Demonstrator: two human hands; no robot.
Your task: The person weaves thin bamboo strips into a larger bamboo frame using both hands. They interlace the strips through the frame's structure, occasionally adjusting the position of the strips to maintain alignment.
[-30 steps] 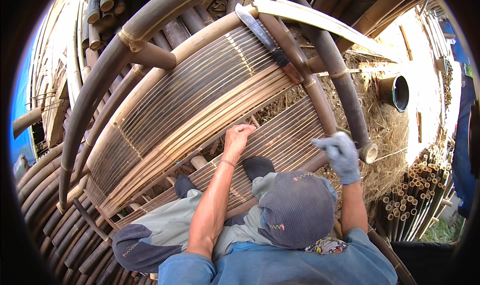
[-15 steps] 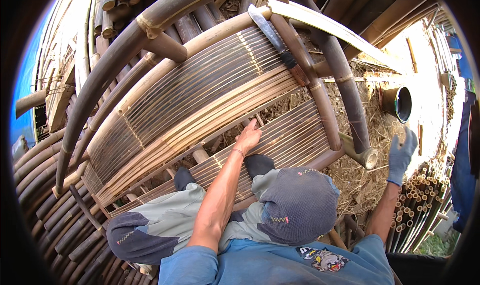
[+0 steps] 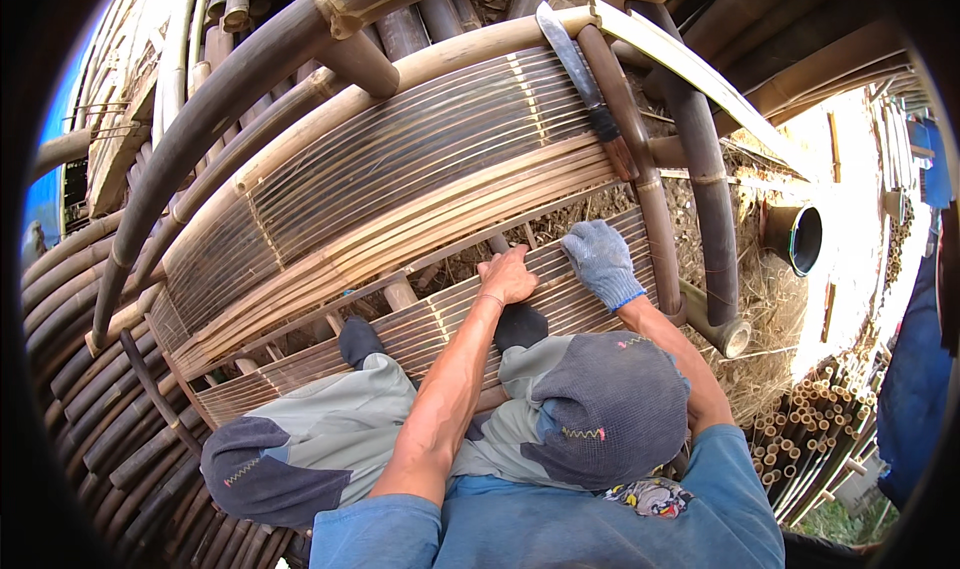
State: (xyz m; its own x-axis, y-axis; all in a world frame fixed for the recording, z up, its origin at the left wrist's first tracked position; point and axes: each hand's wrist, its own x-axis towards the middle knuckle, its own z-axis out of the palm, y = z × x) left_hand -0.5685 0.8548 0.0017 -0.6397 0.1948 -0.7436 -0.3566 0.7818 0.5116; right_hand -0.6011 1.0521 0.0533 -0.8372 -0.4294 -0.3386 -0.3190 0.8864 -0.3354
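A bamboo bench with a slatted seat [image 3: 400,159] and a narrower slatted panel [image 3: 450,314] nearer me lies across the view. My bare left hand [image 3: 508,274] is closed at the panel's far edge, its curled fingers on a bamboo slat beside the gap. Just to its right, my right hand [image 3: 597,259], in a grey-blue knit glove, lies on the panel with fingers bent downward. What those gloved fingers hold, if anything, is hidden. Several loose pale bamboo strips [image 3: 420,244] lie along the seat. A knife [image 3: 578,69] with a dark and brown handle rests at the seat's right end.
Thick curved bamboo poles [image 3: 215,99] frame the bench at the far left. A dark round container [image 3: 797,237] lies on its side to the right. Cut bamboo tubes [image 3: 810,419] are stacked at the lower right, with more poles [image 3: 90,369] at the left. My feet stand in the bench gap.
My right gloved hand has come in from the right, where it was raised with fingers apart, onto the slatted panel beside my left hand. The left hand stays at the panel's far edge.
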